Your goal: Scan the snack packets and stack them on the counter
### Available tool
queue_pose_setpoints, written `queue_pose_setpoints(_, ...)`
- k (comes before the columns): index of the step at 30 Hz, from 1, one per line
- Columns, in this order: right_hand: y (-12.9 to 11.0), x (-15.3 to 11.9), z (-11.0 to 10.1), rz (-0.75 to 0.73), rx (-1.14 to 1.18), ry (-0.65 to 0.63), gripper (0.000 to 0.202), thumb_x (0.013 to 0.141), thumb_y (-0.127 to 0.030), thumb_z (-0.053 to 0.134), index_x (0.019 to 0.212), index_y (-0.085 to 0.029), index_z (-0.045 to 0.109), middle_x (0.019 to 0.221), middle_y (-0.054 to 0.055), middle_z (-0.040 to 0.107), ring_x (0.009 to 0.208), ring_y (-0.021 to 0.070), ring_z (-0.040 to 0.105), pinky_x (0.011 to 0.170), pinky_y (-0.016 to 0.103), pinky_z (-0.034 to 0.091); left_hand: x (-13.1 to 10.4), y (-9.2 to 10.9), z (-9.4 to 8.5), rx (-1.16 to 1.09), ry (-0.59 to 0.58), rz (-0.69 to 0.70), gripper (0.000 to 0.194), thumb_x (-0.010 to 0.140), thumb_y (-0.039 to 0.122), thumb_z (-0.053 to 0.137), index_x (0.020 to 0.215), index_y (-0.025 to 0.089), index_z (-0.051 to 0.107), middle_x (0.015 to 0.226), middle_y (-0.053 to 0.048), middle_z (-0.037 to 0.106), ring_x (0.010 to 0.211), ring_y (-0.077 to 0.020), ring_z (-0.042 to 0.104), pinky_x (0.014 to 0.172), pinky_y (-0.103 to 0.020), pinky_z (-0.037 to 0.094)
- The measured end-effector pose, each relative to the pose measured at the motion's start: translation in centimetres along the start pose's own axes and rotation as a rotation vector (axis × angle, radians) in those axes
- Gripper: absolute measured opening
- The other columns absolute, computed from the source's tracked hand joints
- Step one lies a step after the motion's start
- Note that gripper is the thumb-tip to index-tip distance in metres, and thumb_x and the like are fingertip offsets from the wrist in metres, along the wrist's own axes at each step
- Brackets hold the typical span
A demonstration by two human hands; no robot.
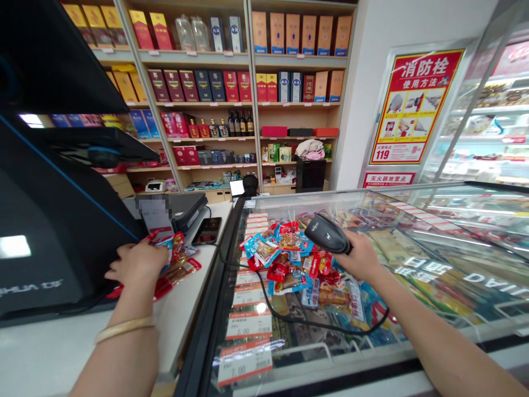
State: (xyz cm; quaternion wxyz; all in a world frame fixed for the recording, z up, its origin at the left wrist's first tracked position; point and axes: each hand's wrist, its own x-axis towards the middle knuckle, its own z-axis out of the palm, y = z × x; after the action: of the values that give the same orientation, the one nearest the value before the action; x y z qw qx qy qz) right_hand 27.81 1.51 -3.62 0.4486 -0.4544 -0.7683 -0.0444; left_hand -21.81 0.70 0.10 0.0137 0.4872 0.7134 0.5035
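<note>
My right hand (pixel 363 256) is wrapped round a black handheld barcode scanner (pixel 328 232), its head tilted over a heap of small snack packets (pixel 285 256) in red and blue wrappers. The heap lies on the glass top of a display freezer (pixel 314 353). A larger snack packet (pixel 333 298) lies at the near side of the heap. On the white counter, my left hand (pixel 138 264) rests over a smaller group of snack packets (pixel 182 264), fingers apart. Its fingertips are partly hidden, and red wrappers show on both sides of it.
The scanner's black cable (pixel 322 325) loops across the glass. At left stands a dark checkout terminal (pixel 61 220); a phone (pixel 208 230) lies on the counter. Price labels (pixel 246 361) line the freezer's left edge. Shelves of boxed bottles (pixel 202 85) and a person's head (pixel 250 184) are beyond.
</note>
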Motion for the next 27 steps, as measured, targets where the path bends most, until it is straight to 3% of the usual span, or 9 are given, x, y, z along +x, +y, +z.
queue_pose_setpoints(3, -0.1, -0.1, 0.1, -0.003, -0.004, 0.002, 0.027, 0.076, -0.036, 0.059, 0.094, -0.019, 0.070, 0.081, 0.007, 0.073, 0.070, 0.0225, 0.066, 0.067, 0.031, 0.049, -1.1, 2.1, 0.0, 0.313, 0.176, -0.304, 0.029, 0.060, 0.028, 0.066, 0.086, 0.015, 0.064, 0.124, -0.020, 0.055, 0.126, -0.0562, 0.037, 0.098, -0.070, 0.022)
queue_pose_setpoints(5, -0.2, -0.1, 0.1, -0.003, -0.005, 0.001, 0.028, 0.077, -0.038, 0.060, 0.095, -0.019, 0.070, 0.082, 0.008, 0.073, 0.070, 0.0226, 0.066, 0.067, 0.031, 0.049, -1.8, 3.6, 0.0, 0.404, 0.153, -0.330, 0.036, 0.066, 0.025, 0.062, 0.100, 0.014, 0.067, 0.134, -0.022, 0.052, 0.124, -0.0523, 0.043, 0.097, -0.065, 0.030)
queue_pose_setpoints(8, -0.2, -0.1, 0.1, -0.007, -0.001, -0.005, 0.026, 0.077, -0.038, 0.060, 0.093, -0.019, 0.069, 0.082, 0.007, 0.073, 0.071, 0.0227, 0.066, 0.067, 0.031, 0.049, -2.4, 5.0, -0.4, 0.356, 0.241, -0.223, 0.039, 0.073, 0.020, 0.057, 0.110, 0.016, 0.069, 0.135, -0.018, 0.055, 0.121, -0.0458, 0.048, 0.097, -0.061, 0.037)
queue_pose_setpoints(11, -0.1, -0.1, 0.1, -0.008, 0.007, -0.012, 0.021, 0.075, -0.037, 0.061, 0.087, -0.020, 0.068, 0.080, 0.006, 0.072, 0.071, 0.0224, 0.066, 0.065, 0.030, 0.048, -2.2, 5.3, -0.2, 0.191, 0.425, -0.003, 0.044, 0.079, 0.013, 0.051, 0.118, 0.008, 0.068, 0.128, -0.018, 0.061, 0.118, -0.0353, 0.054, 0.102, -0.050, 0.040)
queue_pose_setpoints(13, -0.1, -0.1, 0.1, -0.010, 0.007, -0.010, 0.021, 0.075, -0.036, 0.061, 0.087, -0.020, 0.068, 0.080, 0.006, 0.072, 0.071, 0.0222, 0.066, 0.065, 0.030, 0.048, -2.1, 5.4, 0.5, 0.023, 0.475, 0.095, 0.043, 0.079, 0.013, 0.053, 0.119, 0.005, 0.068, 0.120, -0.017, 0.066, 0.111, -0.0279, 0.059, 0.101, -0.041, 0.043)
queue_pose_setpoints(15, -0.2, -0.1, 0.1, -0.014, 0.003, -0.006, 0.022, 0.074, -0.035, 0.061, 0.090, -0.020, 0.068, 0.082, 0.006, 0.073, 0.072, 0.0222, 0.066, 0.066, 0.030, 0.048, -2.4, 5.9, 1.7, -0.228, 0.400, 0.063, 0.045, 0.077, 0.017, 0.062, 0.121, 0.008, 0.068, 0.109, -0.012, 0.070, 0.094, -0.0211, 0.063, 0.091, -0.035, 0.049)
queue_pose_setpoints(20, -0.8, -0.1, 0.1, -0.039, 0.026, -0.013, 0.020, 0.076, -0.037, 0.064, 0.086, -0.020, 0.066, 0.079, 0.006, 0.071, 0.070, 0.0212, 0.064, 0.064, 0.029, 0.048, -4.0, 7.9, 4.7, -0.836, -0.047, -0.204, 0.066, 0.063, 0.010, 0.075, 0.128, 0.014, 0.063, 0.084, -0.003, 0.072, 0.065, -0.0085, 0.059, 0.067, -0.019, 0.051)
queue_pose_setpoints(23, -1.2, -0.1, 0.0, -0.091, 0.053, -0.019, 0.018, 0.077, -0.035, 0.064, 0.086, -0.020, 0.065, 0.077, 0.005, 0.071, 0.070, 0.0211, 0.065, 0.064, 0.030, 0.048, -4.7, 8.4, 5.4, -0.921, -0.227, -0.340, 0.065, 0.057, 0.006, 0.078, 0.120, 0.013, 0.067, 0.080, -0.004, 0.073, 0.068, -0.0111, 0.064, 0.067, -0.019, 0.053)
queue_pose_setpoints(27, -1.6, -0.1, -0.1, -0.166, 0.093, -0.047, 0.019, 0.077, -0.032, 0.063, 0.092, -0.019, 0.065, 0.084, 0.007, 0.072, 0.073, 0.0213, 0.066, 0.067, 0.031, 0.050, -4.9, 8.2, 5.6, -0.862, -0.420, -0.406, 0.052, 0.053, 0.006, 0.082, 0.103, 0.012, 0.072, 0.090, -0.009, 0.075, 0.077, -0.0144, 0.069, 0.073, -0.022, 0.056)
